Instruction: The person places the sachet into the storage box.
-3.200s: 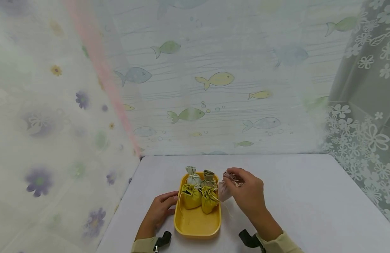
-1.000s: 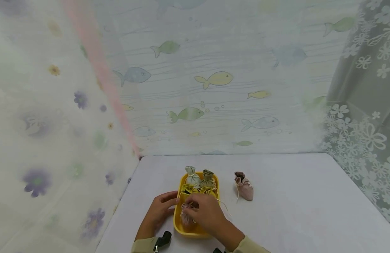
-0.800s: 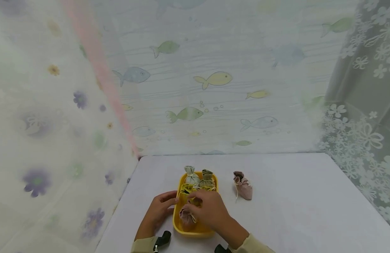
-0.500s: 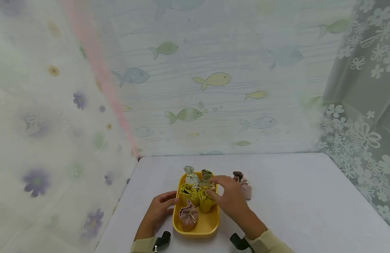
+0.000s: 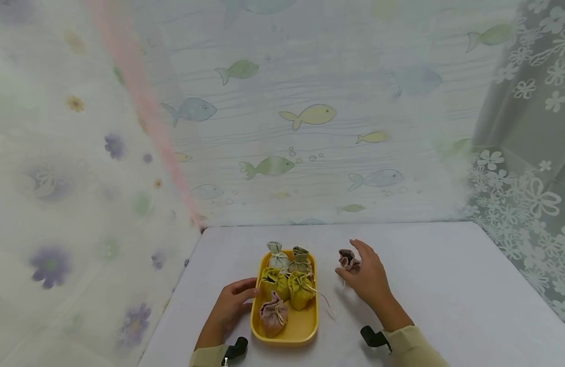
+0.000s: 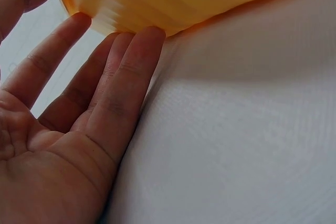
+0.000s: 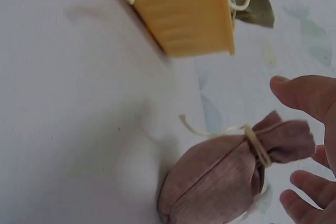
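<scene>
My left hand rests its fingertips against the left side of the yellow tray; in the left wrist view its fingers lie fairly straight along the tray wall. A dusty-pink drawstring pouch stands on the table right of the tray, its neck tied with a cream cord. My right hand is spread around that neck, thumb and fingers apart from the cloth in the right wrist view. Another pink pouch sits at the tray's front left. The right hand hides much of the table pouch in the head view.
Behind the pink pouch, the tray holds two yellow pouches, a pale green pouch and an olive pouch. A loose cord hangs over the tray's right rim. A fish-print curtain hangs behind the white table.
My right hand has set a pink pouch in the tray's front left, let go, and moved right to the pink pouch on the table. The left hand has stayed at the tray.
</scene>
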Available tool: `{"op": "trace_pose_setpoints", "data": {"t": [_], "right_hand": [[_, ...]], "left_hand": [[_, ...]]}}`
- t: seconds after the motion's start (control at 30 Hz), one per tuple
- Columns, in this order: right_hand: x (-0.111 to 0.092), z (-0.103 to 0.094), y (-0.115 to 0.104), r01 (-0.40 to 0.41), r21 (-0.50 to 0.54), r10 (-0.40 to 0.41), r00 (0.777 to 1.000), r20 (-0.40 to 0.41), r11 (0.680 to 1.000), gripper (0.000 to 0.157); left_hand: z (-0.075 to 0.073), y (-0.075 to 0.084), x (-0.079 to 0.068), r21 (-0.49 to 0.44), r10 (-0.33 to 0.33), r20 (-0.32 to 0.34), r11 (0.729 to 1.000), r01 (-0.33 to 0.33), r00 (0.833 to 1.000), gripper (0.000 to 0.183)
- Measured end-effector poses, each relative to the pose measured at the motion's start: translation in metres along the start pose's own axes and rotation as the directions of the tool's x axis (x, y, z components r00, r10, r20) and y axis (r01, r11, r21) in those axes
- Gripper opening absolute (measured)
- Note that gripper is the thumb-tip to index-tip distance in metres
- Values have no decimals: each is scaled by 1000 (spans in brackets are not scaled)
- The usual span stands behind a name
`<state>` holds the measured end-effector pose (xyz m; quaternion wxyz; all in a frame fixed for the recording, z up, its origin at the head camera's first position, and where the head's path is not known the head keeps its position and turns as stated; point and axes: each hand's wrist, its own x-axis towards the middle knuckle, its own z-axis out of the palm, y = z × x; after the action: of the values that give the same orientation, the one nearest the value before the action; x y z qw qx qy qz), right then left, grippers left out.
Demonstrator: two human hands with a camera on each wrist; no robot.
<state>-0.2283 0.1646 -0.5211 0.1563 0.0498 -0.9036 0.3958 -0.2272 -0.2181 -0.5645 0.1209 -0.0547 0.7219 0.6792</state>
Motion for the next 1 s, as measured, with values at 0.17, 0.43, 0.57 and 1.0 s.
{"op": "trace_pose_setpoints", "data": {"t": [0.17,0.43,0.57,1.0], "right_hand": [[4,0,9,-102,33,99,990,97,994,88],[5,6,14,-96,45,94,995,36,994,61],[6,6,13,-54,54,55,998,-17,997,48],[1,-10,-4,-19,27,22,996,-87,999,35]], "left_hand": [[0,0,2,6,-11,0,1000,11,1000,63],[0,0,2,16,-36,-7,999,36,999,69],[0,1,1,16,-39,-6,999,40,999,70],[0,0,2,13,-21,3,1000,21,1000,70]]}}
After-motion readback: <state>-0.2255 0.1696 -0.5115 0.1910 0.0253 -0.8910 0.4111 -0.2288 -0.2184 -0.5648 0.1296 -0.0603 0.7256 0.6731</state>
